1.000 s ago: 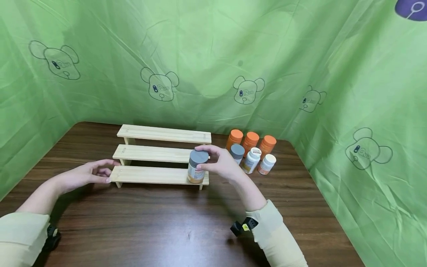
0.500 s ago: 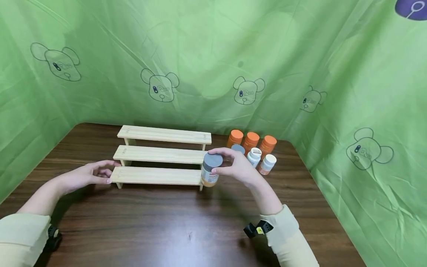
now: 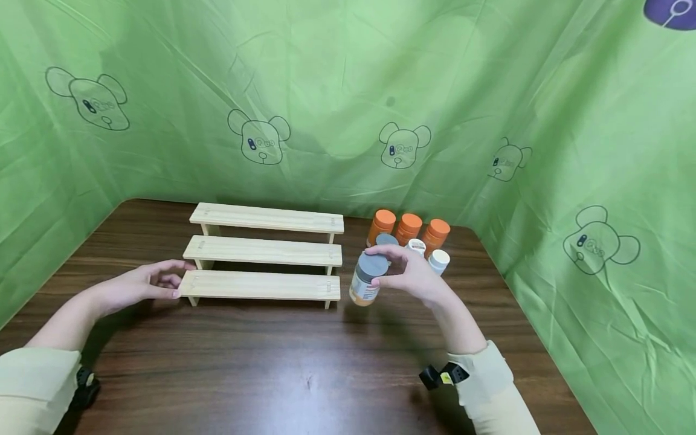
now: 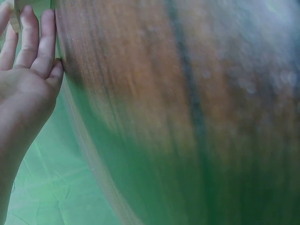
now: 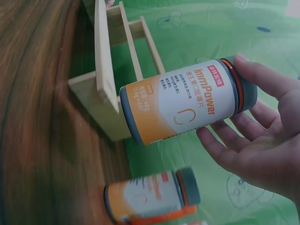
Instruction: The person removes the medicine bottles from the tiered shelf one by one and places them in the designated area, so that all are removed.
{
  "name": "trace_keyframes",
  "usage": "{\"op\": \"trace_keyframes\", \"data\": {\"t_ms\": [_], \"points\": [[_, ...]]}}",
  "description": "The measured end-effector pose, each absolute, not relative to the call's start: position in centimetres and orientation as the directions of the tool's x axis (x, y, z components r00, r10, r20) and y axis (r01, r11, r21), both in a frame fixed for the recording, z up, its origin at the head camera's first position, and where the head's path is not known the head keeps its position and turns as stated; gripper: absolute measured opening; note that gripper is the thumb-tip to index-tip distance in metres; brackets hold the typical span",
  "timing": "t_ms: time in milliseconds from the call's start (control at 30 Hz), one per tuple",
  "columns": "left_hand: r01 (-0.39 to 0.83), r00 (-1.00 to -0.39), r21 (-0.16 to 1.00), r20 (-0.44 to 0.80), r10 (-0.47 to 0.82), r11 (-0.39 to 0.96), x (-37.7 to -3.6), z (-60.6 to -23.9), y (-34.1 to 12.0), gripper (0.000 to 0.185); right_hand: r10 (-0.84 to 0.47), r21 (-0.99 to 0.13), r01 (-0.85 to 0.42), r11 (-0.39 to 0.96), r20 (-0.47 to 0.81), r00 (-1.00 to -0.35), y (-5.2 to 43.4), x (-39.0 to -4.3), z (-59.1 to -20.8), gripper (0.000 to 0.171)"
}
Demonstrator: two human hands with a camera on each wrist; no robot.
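Observation:
My right hand (image 3: 415, 275) grips a vitamin bottle (image 3: 363, 287) near its grey cap, thumb on one side and fingers on the other. The bottle has a white and orange label, plain in the right wrist view (image 5: 180, 103). It tilts slightly, just right of the lowest step of a three-step wooden display rack (image 3: 261, 285). My left hand (image 3: 144, 283) holds the rack's left end, its thumb at the lowest step's corner and its fingers bent behind. In the left wrist view only a bit of the wood shows beside the left hand's fingers (image 4: 30, 42).
Behind the right hand stand three orange bottles (image 3: 409, 229), another grey-capped bottle (image 3: 386, 241) and two white bottles (image 3: 439, 261), partly covered by the hand. A brown wooden table (image 3: 244, 368) lies under everything. Green cloth (image 3: 337, 78) hangs around its back and sides.
The right hand has carried the grey-capped vitamin bottle from the right end of the lowest step rightward, off the rack. The left hand and the rack have stayed in place.

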State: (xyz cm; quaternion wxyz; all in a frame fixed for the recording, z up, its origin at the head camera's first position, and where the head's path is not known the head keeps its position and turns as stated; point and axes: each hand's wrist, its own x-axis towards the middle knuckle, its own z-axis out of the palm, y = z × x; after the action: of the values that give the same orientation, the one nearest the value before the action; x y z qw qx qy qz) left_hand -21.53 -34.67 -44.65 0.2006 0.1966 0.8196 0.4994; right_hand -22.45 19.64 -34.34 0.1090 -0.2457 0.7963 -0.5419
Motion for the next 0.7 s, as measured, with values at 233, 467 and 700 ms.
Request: {"op": "trace_keyframes", "data": {"t_ms": [233, 467, 700], "points": [[0.132, -0.842, 0.893, -0.128, 0.524, 0.43, -21.7, -44.8, -34.8, 0.058, -0.435, -0.916, -0.24, 0.322, 0.082, -0.897, 21.5, -22.4, -35.5, 0.053], [0.116, -0.842, 0.895, -0.142, 0.521, 0.431, -21.5, -44.6, -34.7, 0.059, -0.378, -0.924, -0.189, 0.333, 0.053, -0.924, 22.6, -22.9, -37.1, 0.054], [0.113, -0.838, 0.897, -0.145, 0.526, 0.427, -21.6, -44.5, -34.6, 0.059, -0.336, -0.922, -0.169, 0.349, 0.045, -0.941, 23.3, -23.3, -38.5, 0.056]]}}
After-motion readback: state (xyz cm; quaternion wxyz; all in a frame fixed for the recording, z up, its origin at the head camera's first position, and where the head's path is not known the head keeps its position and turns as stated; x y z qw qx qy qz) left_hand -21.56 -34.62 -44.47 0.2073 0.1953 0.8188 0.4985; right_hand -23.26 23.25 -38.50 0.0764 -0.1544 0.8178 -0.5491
